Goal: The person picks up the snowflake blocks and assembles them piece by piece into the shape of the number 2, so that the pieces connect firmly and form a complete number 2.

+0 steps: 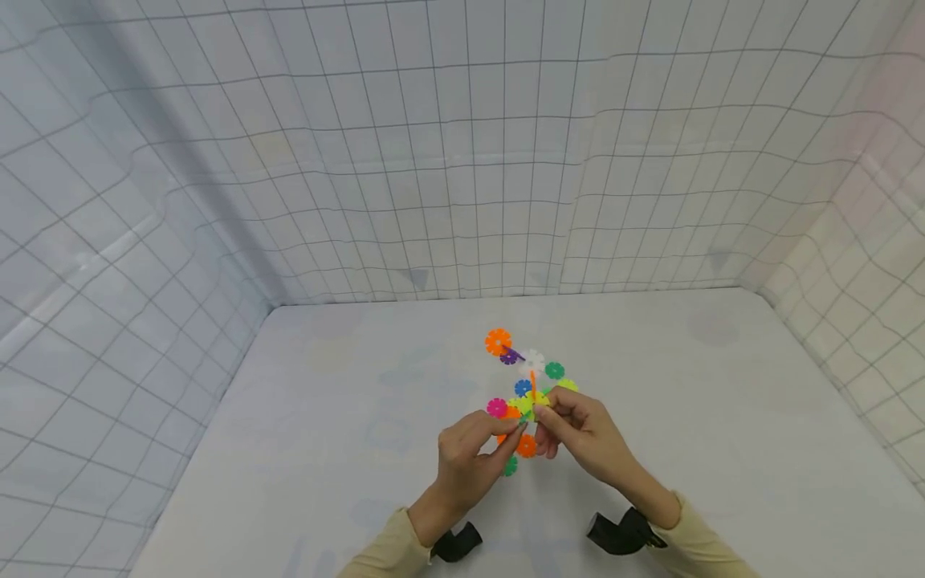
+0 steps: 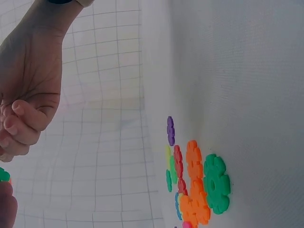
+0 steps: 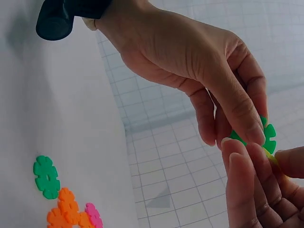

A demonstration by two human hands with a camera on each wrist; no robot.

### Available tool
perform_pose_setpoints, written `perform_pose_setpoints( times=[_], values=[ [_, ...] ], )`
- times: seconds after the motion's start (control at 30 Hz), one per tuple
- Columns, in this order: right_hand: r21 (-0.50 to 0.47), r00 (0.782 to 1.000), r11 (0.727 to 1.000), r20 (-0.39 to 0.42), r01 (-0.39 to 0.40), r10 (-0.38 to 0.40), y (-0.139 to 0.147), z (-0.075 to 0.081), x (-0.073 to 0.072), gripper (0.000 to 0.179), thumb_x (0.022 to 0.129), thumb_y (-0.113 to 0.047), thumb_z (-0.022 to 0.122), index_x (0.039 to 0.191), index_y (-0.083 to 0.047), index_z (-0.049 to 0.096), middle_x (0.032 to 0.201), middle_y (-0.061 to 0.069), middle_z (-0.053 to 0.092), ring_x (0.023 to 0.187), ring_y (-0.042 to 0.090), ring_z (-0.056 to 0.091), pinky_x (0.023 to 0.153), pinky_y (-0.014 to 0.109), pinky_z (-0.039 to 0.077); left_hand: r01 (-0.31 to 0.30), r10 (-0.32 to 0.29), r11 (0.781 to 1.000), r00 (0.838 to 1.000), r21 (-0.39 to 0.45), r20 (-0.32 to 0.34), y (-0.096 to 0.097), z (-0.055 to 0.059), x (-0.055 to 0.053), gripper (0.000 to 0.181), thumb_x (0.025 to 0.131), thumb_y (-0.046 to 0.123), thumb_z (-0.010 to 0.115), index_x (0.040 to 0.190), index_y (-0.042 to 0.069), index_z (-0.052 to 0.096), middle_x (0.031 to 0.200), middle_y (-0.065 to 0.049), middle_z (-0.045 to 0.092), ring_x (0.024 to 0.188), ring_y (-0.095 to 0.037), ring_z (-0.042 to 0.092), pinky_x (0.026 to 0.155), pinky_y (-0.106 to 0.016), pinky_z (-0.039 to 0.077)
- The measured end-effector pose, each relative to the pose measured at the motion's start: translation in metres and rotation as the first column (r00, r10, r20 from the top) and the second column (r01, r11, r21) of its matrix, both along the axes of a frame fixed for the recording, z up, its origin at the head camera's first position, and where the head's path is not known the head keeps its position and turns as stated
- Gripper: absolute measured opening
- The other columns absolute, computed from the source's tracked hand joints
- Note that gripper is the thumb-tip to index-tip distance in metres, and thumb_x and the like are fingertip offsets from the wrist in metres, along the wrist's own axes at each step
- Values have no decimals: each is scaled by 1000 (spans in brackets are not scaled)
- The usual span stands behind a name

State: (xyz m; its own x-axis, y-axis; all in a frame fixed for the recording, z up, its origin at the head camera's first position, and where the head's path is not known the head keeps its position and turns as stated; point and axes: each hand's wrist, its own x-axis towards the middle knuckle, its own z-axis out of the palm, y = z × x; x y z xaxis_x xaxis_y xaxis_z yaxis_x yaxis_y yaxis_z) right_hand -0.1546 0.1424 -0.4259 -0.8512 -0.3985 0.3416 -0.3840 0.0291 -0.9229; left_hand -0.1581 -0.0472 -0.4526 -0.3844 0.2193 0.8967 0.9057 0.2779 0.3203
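i have both hands raised over the middle of the white worktop [image 1: 686,417], nearer its front edge. my right hand [image 1: 585,433] pinches a green snowflake disc [image 3: 266,135] at its fingertips, and my left hand [image 1: 470,453] closes its fingers on the same small cluster. loose discs [image 1: 531,365] lie just behind. to seat it well, i'd line up the slots squarely and press gently, not twist.
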Motion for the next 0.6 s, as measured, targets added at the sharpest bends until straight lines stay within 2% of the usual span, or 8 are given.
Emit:
perform_pose_setpoints(
  times=[0.13, 0.3, 0.37, 0.43, 0.47, 0.5, 0.53, 0.6],
  values=[
    [11, 996, 998, 57, 61, -62, -4, -2, 0, 12, 96, -3, 53, 85, 1, 56, 70, 14, 62, 52, 26, 60, 50, 37, 53, -36, 36, 999, 999, 17, 14, -1, 0, -2, 9, 85, 10, 72, 88, 3, 69, 76, -4, 67, 67, -12, 64, 65, -19, 52],
    [29, 991, 995, 98, 92, -94, -2, -2, -2, 13, 95, -9, 57, 89, 2, 57, 74, 18, 62, 54, 31, 61, 52, 38, 54, -122, 122, 992, 992, -34, 2, -3, -1, -6, 11, 82, 15, 76, 85, 8, 68, 75, 1, 65, 67, -10, 62, 64, -16, 50],
    [38, 990, 994, 97, 103, -107, 0, -1, -4, 13, 95, -10, 58, 90, 2, 57, 74, 16, 63, 55, 32, 61, 52, 38, 54, -141, 143, 988, 989, -70, 35, -5, -2, -7, 15, 79, 18, 79, 84, 10, 68, 75, 2, 65, 67, -10, 62, 63, -16, 49],
    [42, 987, 992, 97, 121, -125, 3, -1, -6, 15, 96, -12, 57, 90, 2, 57, 74, 16, 64, 56, 32, 62, 53, 38, 54, -156, 170, 980, 979, -123, 111, -6, -3, -9, 20, 74, 19, 83, 82, 11, 67, 73, 3, 64, 65, -10, 61, 60, -17, 49],
    [44, 985, 990, 101, 134, -138, 4, -1, -7, 16, 96, -13, 56, 90, 2, 56, 74, 16, 64, 56, 32, 62, 53, 38, 54, -159, 185, 974, 969, -160, 164, -7, -4, -9, 21, 72, 20, 84, 80, 11, 67, 73, 3, 64, 65, -10, 61, 60, -18, 49],
    [41, 984, 989, 106, 143, -146, 6, -1, -8, 17, 97, -13, 56, 90, 2, 56, 74, 18, 64, 57, 32, 62, 53, 37, 54, -161, 208, 965, 951, -207, 229, -8, -5, -9, 22, 71, 22, 85, 79, 12, 67, 71, 4, 64, 64, -10, 61, 59, -18, 49],
    [37, 981, 988, 113, 152, -156, 8, -1, -9, 18, 97, -14, 55, 90, 3, 55, 74, 19, 64, 57, 33, 62, 53, 37, 54, -157, 234, 953, 925, -258, 301, -9, -6, -9, 22, 71, 23, 85, 77, 13, 67, 70, 6, 64, 63, -9, 61, 57, -18, 48],
    [31, 977, 985, 126, 170, -173, 11, 0, -11, 19, 98, -14, 54, 91, 4, 55, 75, 22, 63, 57, 34, 61, 53, 35, 54, -128, 298, 917, 850, -379, 434, -12, -8, -9, 22, 72, 28, 84, 75, 14, 67, 68, 9, 62, 60, -7, 57, 54, -18, 46]
  ],
)
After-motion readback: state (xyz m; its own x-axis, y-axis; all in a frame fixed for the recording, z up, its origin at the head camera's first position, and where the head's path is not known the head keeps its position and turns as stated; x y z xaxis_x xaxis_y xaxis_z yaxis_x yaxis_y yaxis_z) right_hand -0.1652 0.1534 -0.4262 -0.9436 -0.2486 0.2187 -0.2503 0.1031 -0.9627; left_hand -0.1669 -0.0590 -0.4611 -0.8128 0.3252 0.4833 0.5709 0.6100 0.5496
